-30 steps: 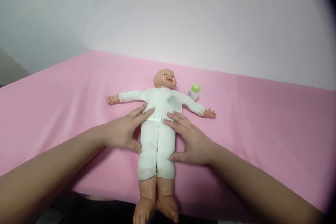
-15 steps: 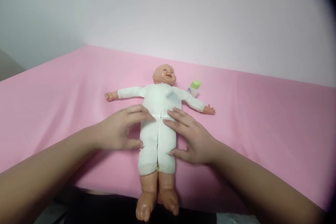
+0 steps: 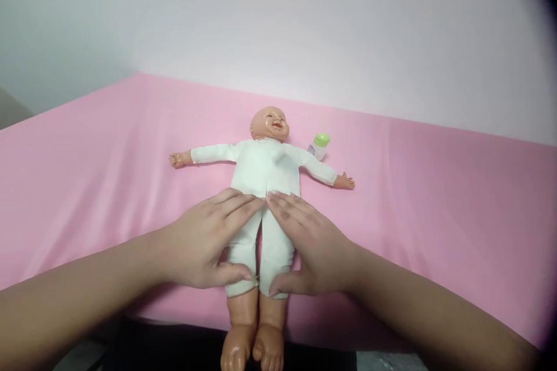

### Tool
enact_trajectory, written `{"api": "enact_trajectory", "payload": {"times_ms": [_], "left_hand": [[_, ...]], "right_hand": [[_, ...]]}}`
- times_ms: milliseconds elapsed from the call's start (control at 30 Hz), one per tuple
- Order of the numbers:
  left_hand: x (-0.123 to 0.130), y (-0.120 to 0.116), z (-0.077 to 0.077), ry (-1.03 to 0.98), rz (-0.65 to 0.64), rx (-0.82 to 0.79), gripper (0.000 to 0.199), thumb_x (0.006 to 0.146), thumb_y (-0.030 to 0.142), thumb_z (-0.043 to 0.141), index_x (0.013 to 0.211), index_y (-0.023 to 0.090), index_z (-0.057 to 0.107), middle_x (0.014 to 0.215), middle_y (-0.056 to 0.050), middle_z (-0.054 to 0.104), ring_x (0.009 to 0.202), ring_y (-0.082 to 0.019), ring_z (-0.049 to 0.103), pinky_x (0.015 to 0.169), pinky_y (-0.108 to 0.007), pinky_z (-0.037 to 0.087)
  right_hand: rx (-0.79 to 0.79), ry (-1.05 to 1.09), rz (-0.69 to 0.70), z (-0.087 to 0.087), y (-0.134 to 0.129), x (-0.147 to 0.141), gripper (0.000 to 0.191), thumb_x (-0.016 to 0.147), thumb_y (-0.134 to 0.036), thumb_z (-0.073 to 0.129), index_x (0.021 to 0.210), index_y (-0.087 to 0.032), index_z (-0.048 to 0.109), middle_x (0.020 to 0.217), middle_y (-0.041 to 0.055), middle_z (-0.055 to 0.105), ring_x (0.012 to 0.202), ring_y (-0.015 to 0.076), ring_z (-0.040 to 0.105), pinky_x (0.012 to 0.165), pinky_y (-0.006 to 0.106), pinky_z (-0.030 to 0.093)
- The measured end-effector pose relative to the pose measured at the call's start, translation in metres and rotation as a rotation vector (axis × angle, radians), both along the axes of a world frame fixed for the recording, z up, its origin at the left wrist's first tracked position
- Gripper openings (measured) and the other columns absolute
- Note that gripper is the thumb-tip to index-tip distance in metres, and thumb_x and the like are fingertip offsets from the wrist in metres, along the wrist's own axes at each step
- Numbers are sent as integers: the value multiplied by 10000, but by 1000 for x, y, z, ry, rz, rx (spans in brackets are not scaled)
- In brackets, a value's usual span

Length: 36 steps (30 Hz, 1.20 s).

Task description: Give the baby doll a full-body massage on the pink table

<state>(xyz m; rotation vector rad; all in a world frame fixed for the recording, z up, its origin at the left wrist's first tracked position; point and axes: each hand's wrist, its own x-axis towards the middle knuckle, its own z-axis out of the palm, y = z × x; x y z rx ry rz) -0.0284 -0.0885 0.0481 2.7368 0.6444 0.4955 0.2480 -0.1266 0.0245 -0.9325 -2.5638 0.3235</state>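
A baby doll (image 3: 266,165) with a white cloth body and plastic head, hands and feet lies on its back, arms spread and feet toward me. My left hand (image 3: 213,237) rests flat on the doll's hip and upper thigh on the left side, thumb apart from the fingers. On the other side my right hand (image 3: 313,243) lies the same way, its thumb low on the doll's leg. The fingertips of both hands meet near the middle of the doll's lower belly. Neither hand grips anything. The upper thighs are partly covered by my fingers.
A small clear bottle with a green cap (image 3: 321,146) lies by the doll's arm on the right. Pink cloth (image 3: 435,203) with soft folds covers the table. A pale wall (image 3: 278,23) stands behind it. The doll's feet reach past the table's front edge.
Both hands have moved inward and slightly toward me, so their fingertips now meet over the doll's lower belly. The doll's legs have shifted, with a wider gap between the thighs.
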Motion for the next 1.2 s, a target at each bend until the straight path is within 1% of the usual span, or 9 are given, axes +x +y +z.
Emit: {"api": "enact_trajectory", "payload": {"times_ms": [100, 167, 333, 500, 667, 767, 867, 1033, 1200], "left_hand": [[0, -1, -3, -4, 19, 3, 1159, 853, 716, 664, 1695, 224, 37, 1498, -203, 514, 1294, -421, 513, 1079, -603, 456], [1, -2, -6, 6, 27, 0, 1210, 844, 714, 677, 1693, 220, -28, 1531, -215, 482, 1303, -430, 499, 1065, -603, 465], [1, -2, -10, 29, 18, -7, 1246, 825, 716, 700, 1692, 225, -48, 1613, -213, 406, 1376, -455, 450, 1096, -612, 446], [2, -1, -15, 17, -3, 6, 1257, 822, 729, 696, 1693, 218, -53, 1686, -210, 304, 1501, -470, 339, 1202, -628, 334], [4, 0, -17, 31, -22, 3, 1250, 822, 739, 693, 1693, 213, -33, 1712, -212, 242, 1534, -448, 310, 1253, -600, 272], [5, 2, -18, -1, -26, 30, 1228, 819, 746, 694, 1694, 214, 16, 1689, -215, 298, 1510, -437, 358, 1248, -592, 280], [5, 6, -18, -60, -28, 79, 1164, 802, 762, 703, 1681, 236, 151, 1599, -202, 444, 1422, -423, 466, 1207, -594, 333], [7, 11, -14, -169, -5, 71, 804, 898, 607, 690, 1569, 255, 423, 1308, -148, 651, 1169, -334, 617, 1032, -499, 487], [4, 10, -7, -240, -29, -52, 491, 964, 456, 625, 1411, 259, 580, 1138, -84, 723, 1005, -258, 671, 900, -389, 524]], "right_hand": [[-14, 4, -12, 0, -1, -1, 1333, 749, -912, 629, 1681, -98, 136, 1689, 247, 261, 1565, 430, 268, 1277, 631, 246], [-34, -14, -25, 0, -1, -2, 1341, 734, -926, 627, 1679, -98, 156, 1696, 248, 238, 1571, 436, 248, 1281, 630, 237], [-76, -48, -38, 2, -1, -5, 1321, 727, -900, 667, 1661, -77, 223, 1701, 262, 205, 1583, 443, 203, 1284, 642, 210], [-125, -53, -56, 2, -1, -7, 1328, 705, -877, 713, 1659, -89, 233, 1699, 260, 220, 1587, 443, 184, 1284, 648, 196], [-122, -53, -58, -1, 0, -8, 1321, 718, -858, 723, 1658, -78, 219, 1700, 276, 196, 1587, 448, 179, 1280, 645, 198], [-74, -23, -37, -6, 2, -8, 1325, 704, -884, 709, 1652, -87, 239, 1689, 281, 228, 1571, 462, 219, 1266, 656, 224], [5, 38, -15, -12, 6, -7, 1289, 682, -918, 689, 1625, -118, 329, 1649, 267, 332, 1531, 463, 311, 1254, 656, 247], [139, 127, 5, -17, 10, -8, 1163, 694, -908, 689, 1566, -175, 454, 1495, 232, 531, 1379, 454, 492, 1175, 661, 351], [207, 305, 132, -9, 13, -14, 918, 818, -825, 649, 1470, -189, 540, 1292, 180, 673, 1115, 348, 651, 1019, 555, 512]]}}
